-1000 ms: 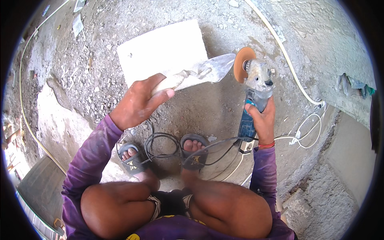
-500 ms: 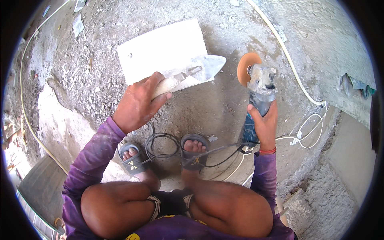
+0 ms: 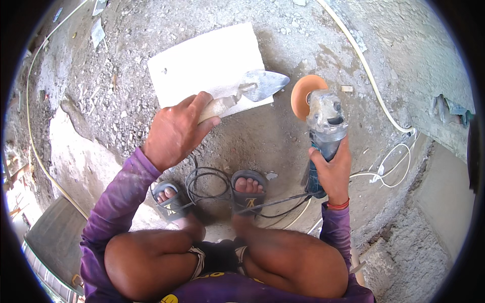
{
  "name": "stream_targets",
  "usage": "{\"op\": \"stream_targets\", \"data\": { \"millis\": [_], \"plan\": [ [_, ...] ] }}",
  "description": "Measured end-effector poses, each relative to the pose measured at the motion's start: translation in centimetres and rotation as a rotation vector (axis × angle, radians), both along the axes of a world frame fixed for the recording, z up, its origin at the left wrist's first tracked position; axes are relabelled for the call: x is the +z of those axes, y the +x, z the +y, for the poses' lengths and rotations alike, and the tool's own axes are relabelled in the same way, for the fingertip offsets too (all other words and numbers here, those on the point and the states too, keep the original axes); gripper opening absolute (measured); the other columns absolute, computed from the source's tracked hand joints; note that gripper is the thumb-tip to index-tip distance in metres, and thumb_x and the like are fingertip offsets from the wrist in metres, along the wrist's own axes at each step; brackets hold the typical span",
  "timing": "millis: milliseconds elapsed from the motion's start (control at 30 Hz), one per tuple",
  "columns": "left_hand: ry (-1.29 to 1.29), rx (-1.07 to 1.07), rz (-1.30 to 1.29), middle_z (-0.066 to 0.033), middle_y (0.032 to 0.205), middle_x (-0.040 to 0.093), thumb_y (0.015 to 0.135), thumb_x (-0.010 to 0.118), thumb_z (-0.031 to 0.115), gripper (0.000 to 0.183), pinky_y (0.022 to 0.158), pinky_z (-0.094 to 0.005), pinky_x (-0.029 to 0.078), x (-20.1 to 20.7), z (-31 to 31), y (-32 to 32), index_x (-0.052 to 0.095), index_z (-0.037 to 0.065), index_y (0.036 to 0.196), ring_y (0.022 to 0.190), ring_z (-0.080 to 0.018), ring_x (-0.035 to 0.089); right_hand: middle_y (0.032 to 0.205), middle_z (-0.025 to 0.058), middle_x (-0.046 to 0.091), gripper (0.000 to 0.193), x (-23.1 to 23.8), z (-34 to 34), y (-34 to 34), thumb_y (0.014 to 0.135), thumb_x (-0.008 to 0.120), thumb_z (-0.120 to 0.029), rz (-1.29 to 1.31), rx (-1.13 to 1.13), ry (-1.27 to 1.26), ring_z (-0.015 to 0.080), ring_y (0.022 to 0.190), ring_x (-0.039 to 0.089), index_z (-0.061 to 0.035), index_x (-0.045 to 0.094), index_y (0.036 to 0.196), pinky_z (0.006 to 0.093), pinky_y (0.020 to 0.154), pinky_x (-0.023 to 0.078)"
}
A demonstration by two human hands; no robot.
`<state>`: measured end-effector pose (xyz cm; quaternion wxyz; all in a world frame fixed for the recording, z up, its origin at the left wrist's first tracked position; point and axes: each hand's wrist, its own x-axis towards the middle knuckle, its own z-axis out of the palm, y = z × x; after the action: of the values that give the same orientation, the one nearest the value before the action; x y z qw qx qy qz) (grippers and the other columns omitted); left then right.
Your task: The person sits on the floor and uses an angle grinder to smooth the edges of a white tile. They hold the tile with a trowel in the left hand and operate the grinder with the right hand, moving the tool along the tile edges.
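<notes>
Squatting low, knees (image 3: pixel 149 262) closest, with dark sandals (image 3: pixel 250 203) planted just past them and a black cord (image 3: pixel 305 195) looping between and around the feet. Right hand (image 3: pixel 332 169) is wrapped snugly round the grinder (image 3: pixel 326 113), thumb on one side and fingers closed over the other. Left hand (image 3: pixel 174 131) has the trowel (image 3: pixel 265 85) by its handle, fingers curled in tight, so neither hand has room to spare.

Progress-wise, I'd call it midway at best: both tools are in hand and the tip points toward the orange disc (image 3: pixel 303 96), near it but apart, so no contact right now. The blade looks whole, with a pale, dusty face. Honestly can't tell how much of its edge has been ground, how much is left, or whether the disc is spinning. No sparks showing, fwiw.

Trowel sits over a white sheet (image 3: pixel 202 60), tip poking past the right edge; can't tell if they touch. Beyond that, gravel (image 3: pixel 121 91), a cream hose (image 3: pixel 364 63) and a rough wall (image 3: pixel 444 60) off right.
</notes>
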<state>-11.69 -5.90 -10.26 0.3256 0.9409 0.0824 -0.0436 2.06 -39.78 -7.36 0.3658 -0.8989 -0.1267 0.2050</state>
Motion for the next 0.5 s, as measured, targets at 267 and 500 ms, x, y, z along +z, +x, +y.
{"op": "stream_targets", "data": {
  "millis": [267,500],
  "plan": [
    [0.178,-0.124,-0.056,-0.0114,0.103,0.075,0.099,0.082,0.028,0.043,0.059,-0.0396,0.063,0.3,-1.5,-0.1,0.062,0.006,0.131,0.073,-0.0298,0.078,0.118,0.0252,0.076,0.066,1.8,1.8,0.3,0.085,0.085,-0.009,-0.079,0.102,-0.002,0.0386,0.104,0.078,0.0044,0.056,0.143,0.0454,0.092,0.059],
    [0.201,-0.139,-0.092,-0.0083,0.099,0.067,0.100,0.080,0.027,0.040,0.056,-0.0385,0.061,0.6,-2.1,-0.3,0.062,0.007,0.130,0.071,-0.0257,0.074,0.113,0.0268,0.076,0.063,2.4,3.4,0.5,0.084,0.084,-0.009,-0.082,0.155,0.012,0.0459,0.101,0.078,0.0053,0.055,0.139,0.0485,0.088,0.060]
  ]
}}
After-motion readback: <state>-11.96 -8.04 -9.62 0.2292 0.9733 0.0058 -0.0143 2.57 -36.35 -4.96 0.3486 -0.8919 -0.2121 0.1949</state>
